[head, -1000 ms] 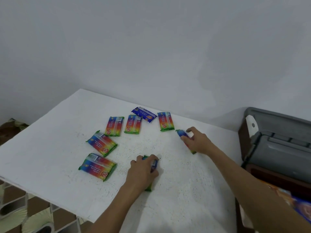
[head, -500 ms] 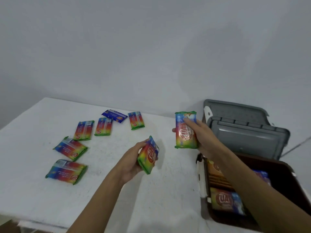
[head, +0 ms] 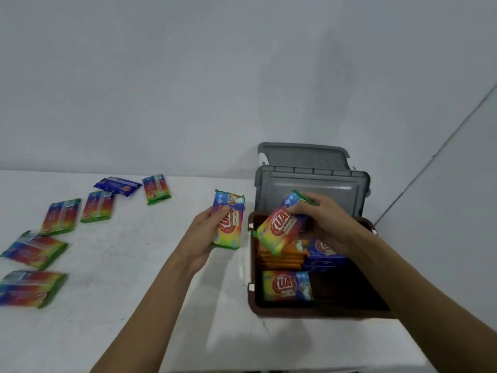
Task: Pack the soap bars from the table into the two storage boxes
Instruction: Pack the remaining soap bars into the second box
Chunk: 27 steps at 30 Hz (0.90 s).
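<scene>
Stretching across most of my view, the white table (head: pixel 121 265) fills the left and near side. At its right end is the brown storage box (head: pixel 309 312), open, with its grey lid (head: pixel 309 189) standing upright behind it and a second grey lid (head: pixel 301 154) just behind that. My right hand (head: pixel 328 222) hangs over the box's far end, fingers curled round a tilted rainbow soap bar (head: pixel 279 227) above the packed ones. My left hand (head: pixel 200 238) grips another rainbow bar (head: pixel 230 224) upright over the table, just beside the box's left wall, thumb across its face. Inside the box lie an orange stack (head: pixel 282 255), blue bars (head: pixel 325 254) and one packed rainbow bar (head: pixel 286 285) at the near end. Six loose bars (head: pixel 60 216) lie flat on the table's left part: five rainbow-wrapped, and one blue-wrapped bar (head: pixel 117 185) farthest from me.
</scene>
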Motion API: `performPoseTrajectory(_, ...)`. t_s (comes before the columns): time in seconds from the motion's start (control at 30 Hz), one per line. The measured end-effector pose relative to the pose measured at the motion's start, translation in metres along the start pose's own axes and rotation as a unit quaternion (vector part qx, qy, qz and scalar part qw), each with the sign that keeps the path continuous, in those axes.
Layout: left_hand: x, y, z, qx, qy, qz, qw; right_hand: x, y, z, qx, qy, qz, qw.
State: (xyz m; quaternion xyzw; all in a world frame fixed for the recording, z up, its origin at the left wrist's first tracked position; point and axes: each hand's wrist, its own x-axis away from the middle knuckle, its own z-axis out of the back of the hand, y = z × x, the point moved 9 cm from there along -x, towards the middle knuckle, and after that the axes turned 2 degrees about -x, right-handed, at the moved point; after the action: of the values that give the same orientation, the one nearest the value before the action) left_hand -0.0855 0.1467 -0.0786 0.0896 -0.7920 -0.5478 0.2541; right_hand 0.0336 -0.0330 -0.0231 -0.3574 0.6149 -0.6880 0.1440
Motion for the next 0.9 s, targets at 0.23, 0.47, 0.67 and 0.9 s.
performPoseTrajectory(0.23, -0.008, -0.005, -0.036, -0.012, 0.017, -0.02, 1.0, 0.023, 0.033, 0.033, 0.084, -0.029, -0.037, 0.995)
performPoseTrajectory(0.47, -0.012, -0.009, -0.048, -0.08, 0.087, -0.06, 0.991, 0.038, 0.081, 0.032, 0.096, -0.043, -0.102, 0.989)
performPoseTrajectory(0.67, -0.016, -0.012, -0.044, -0.105, 0.112, -0.056, 0.987, 0.039, 0.114, 0.029, 0.105, -0.033, -0.169, 0.979)
performPoseTrajectory(0.9, -0.021, -0.013, -0.043, -0.135, 0.115, -0.054, 0.983, 0.024, 0.113, 0.042, 0.432, 0.013, -0.144, 0.89)
